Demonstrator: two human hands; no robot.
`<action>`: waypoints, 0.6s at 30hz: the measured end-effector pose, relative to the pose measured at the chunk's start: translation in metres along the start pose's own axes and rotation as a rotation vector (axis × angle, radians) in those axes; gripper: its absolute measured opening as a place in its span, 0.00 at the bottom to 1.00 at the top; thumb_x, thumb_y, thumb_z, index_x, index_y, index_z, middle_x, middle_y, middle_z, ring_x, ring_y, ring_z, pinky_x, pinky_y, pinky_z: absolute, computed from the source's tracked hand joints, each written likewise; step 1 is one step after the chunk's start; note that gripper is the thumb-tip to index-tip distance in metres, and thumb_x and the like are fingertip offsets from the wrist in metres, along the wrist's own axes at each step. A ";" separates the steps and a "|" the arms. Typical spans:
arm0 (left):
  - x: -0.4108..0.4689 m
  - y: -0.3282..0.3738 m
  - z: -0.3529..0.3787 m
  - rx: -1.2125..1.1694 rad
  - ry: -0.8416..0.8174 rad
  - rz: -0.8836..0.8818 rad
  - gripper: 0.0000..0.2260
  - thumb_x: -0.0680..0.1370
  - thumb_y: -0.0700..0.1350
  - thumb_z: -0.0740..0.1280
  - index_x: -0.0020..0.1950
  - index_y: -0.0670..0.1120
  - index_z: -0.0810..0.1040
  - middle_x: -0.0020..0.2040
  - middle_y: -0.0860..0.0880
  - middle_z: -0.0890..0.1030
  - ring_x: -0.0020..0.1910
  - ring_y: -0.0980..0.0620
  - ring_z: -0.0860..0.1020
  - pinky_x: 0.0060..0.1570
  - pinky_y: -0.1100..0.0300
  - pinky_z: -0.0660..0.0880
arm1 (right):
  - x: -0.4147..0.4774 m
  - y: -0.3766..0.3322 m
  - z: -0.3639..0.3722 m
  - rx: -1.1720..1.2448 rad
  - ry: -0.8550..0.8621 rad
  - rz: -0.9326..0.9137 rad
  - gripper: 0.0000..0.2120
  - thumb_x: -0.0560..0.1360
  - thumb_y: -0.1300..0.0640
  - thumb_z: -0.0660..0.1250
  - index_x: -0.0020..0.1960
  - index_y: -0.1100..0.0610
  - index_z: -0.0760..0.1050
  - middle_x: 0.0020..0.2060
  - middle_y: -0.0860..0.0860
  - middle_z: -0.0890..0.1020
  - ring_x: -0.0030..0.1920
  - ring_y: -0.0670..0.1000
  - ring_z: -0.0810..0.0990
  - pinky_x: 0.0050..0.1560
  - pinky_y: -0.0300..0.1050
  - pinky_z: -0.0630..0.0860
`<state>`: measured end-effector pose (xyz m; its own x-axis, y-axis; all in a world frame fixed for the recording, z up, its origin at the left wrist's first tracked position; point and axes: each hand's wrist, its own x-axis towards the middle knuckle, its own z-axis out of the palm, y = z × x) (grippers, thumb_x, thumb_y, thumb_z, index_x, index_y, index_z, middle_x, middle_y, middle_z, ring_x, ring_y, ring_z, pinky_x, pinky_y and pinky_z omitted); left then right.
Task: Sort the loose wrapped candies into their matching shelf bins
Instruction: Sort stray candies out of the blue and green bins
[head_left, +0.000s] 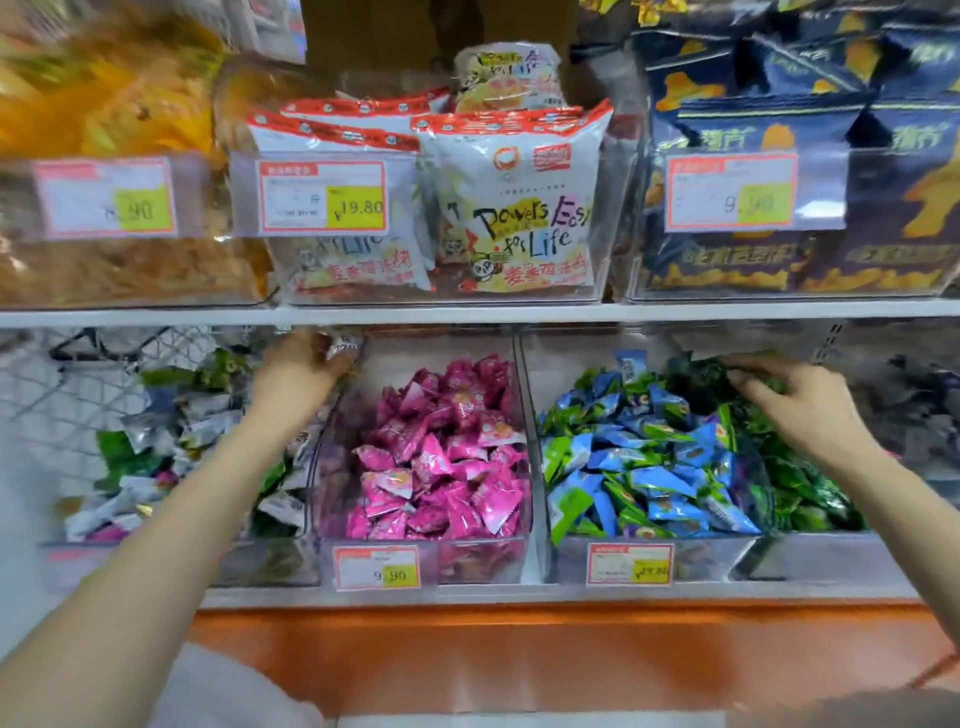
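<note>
On the lower shelf stand clear bins of wrapped candies: a mixed bin (156, 452) at the left, a pink bin (441, 452) in the middle, a blue-and-green bin (649, 467), and a dark green bin (800, 483) at the right. My left hand (301, 369) is raised at the back of the mixed bin and pinches a small silver-white wrapped candy (344, 345). My right hand (789, 395) reaches into the dark green bin, fingers curled over the dark green candies (696, 374) at its back; whether it holds one is hidden.
The upper shelf (467, 313) overhangs close above both hands and carries clear bins of snack bags (514, 208). Price tags (376, 567) hang on the bin fronts. An orange shelf base (519, 649) runs below. A wire basket (104, 364) sits behind the mixed bin.
</note>
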<state>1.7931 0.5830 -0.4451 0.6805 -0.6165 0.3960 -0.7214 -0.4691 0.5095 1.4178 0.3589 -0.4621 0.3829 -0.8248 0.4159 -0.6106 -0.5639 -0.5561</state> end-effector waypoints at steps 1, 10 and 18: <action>0.003 -0.008 -0.003 0.029 0.014 -0.011 0.15 0.77 0.43 0.65 0.32 0.40 0.69 0.35 0.36 0.74 0.41 0.37 0.77 0.36 0.53 0.63 | 0.001 -0.002 0.002 0.017 0.006 0.001 0.11 0.76 0.59 0.66 0.58 0.57 0.80 0.55 0.57 0.82 0.57 0.56 0.78 0.48 0.40 0.67; 0.022 -0.050 0.006 0.301 0.106 0.041 0.11 0.79 0.46 0.64 0.56 0.46 0.82 0.56 0.41 0.81 0.58 0.39 0.75 0.53 0.49 0.73 | 0.000 -0.020 0.017 0.068 -0.036 -0.022 0.10 0.76 0.55 0.66 0.56 0.55 0.80 0.55 0.55 0.82 0.57 0.56 0.78 0.51 0.42 0.69; 0.021 -0.039 0.018 0.274 0.129 0.162 0.18 0.76 0.52 0.59 0.57 0.43 0.79 0.52 0.36 0.80 0.56 0.35 0.74 0.58 0.43 0.66 | -0.006 -0.042 0.018 0.053 -0.219 -0.230 0.13 0.74 0.52 0.68 0.58 0.48 0.79 0.55 0.44 0.80 0.59 0.47 0.76 0.61 0.44 0.70</action>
<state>1.8334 0.5769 -0.4709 0.5521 -0.6205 0.5570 -0.8174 -0.5344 0.2150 1.4536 0.3869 -0.4546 0.6502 -0.6615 0.3738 -0.4559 -0.7332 -0.5046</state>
